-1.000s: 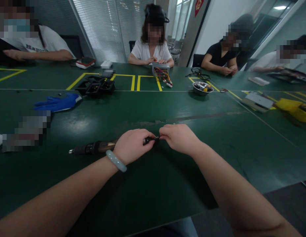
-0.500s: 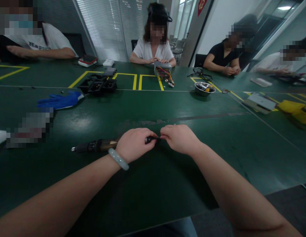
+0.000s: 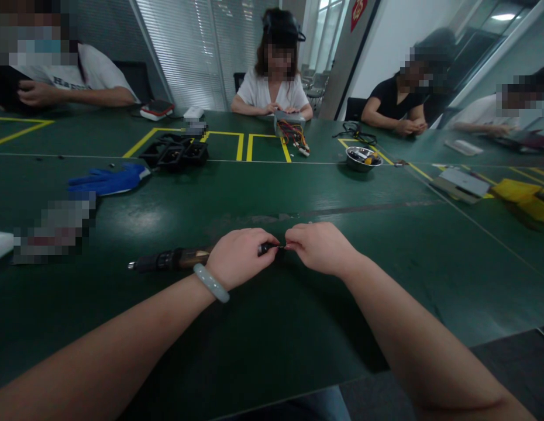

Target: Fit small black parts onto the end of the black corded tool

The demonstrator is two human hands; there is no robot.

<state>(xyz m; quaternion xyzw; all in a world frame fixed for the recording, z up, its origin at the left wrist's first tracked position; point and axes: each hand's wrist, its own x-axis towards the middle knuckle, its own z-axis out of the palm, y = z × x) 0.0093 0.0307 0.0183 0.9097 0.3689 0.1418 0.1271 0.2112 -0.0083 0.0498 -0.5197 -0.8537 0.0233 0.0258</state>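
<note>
Head view, left hand [image 3: 241, 254]: it's curling closed, thumb and fingers pinching a black end piece [image 3: 264, 249], a pale bracelet [image 3: 211, 283] circling the wrist.
Right hand [image 3: 320, 248]: thumb and forefinger are pinching tight, right beside the left fingertips; whatever they're gripping is showing too small to name.
Thin tip [image 3: 281, 247]: it's poking from the black end piece and bridging that narrow gap between the hands.
Dark tool [image 3: 167, 261]: it's lying on the desk [image 3: 254, 327], metal nose pointing left, running in under the left hand and seemingly lining up with the black end piece, though the hand is hiding any join.
Just changed: barely a flicker! Against half a second ago, both hands are holding their places, the gap perhaps showing slightly more of the thin tip.
Meaning: this is looking like fine fingertip work, left steadying, right manipulating; whether anything's coming loose or going in, I'm not able to tell.
Farther off: a blue glove [image 3: 107, 180] is lying untouched.
</note>
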